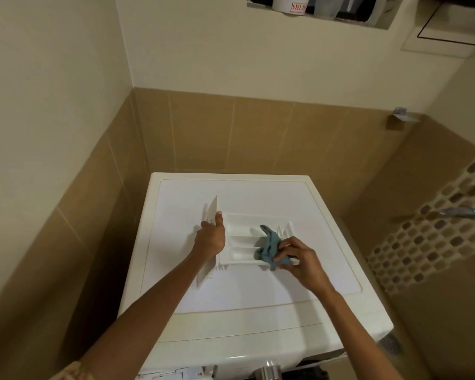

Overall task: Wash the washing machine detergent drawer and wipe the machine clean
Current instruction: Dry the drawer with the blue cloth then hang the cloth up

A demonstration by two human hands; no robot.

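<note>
One head-worn wide-angle view looks forward and steeply down from above the front edge of the washing machine (258, 319), facing the tiled back wall (231, 133) of the corner. The machine's top fills the lower middle, close. The left hand (210, 238) gripping the detergent drawer (239, 237) and the right hand (299, 259) holding a blue cloth (269, 246) sit mid-frame at arm's length. The upper edge takes in a wall niche (321, 12).

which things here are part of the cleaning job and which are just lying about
In the job: detergent drawer, gripped by the left hand; blue cloth, pinched by the right hand; washing machine underneath.
Just lying about: white tub on the high ledge; metal fitting on the mosaic wall.
</note>
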